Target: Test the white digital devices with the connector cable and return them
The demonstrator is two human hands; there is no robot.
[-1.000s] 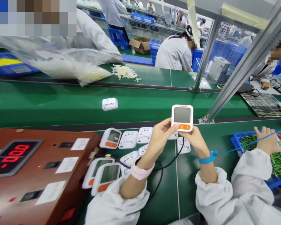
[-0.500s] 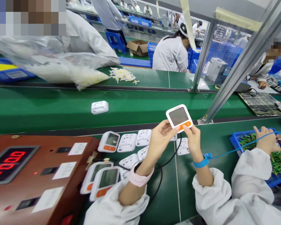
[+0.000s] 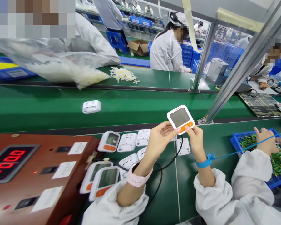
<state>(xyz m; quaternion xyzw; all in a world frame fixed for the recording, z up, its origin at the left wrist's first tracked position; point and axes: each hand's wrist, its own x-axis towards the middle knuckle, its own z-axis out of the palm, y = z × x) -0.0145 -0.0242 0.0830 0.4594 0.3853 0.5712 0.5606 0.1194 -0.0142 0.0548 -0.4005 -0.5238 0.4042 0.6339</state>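
Note:
Both my hands hold up a white device with a grey screen and an orange button strip (image 3: 180, 117), tilted to the left. My left hand (image 3: 158, 137) cups its lower left edge with fingers curled. My right hand (image 3: 194, 138) pinches its lower right corner by the orange strip. A black cable (image 3: 165, 165) hangs from under the device and loops across the green bench. More white devices (image 3: 127, 142) lie in rows on the bench below my hands, some face up, some face down.
A brown tester box with a red digit display (image 3: 7, 159) fills the lower left. One white unit (image 3: 91, 106) rides the green conveyor belt (image 3: 49, 106). A neighbour's hand (image 3: 267, 140) reaches into a blue bin of green parts (image 3: 279, 161). An aluminium post (image 3: 236, 72) slants at right.
The device has tilted from upright to leaning left in my hands. The white unit on the belt has travelled to the left.

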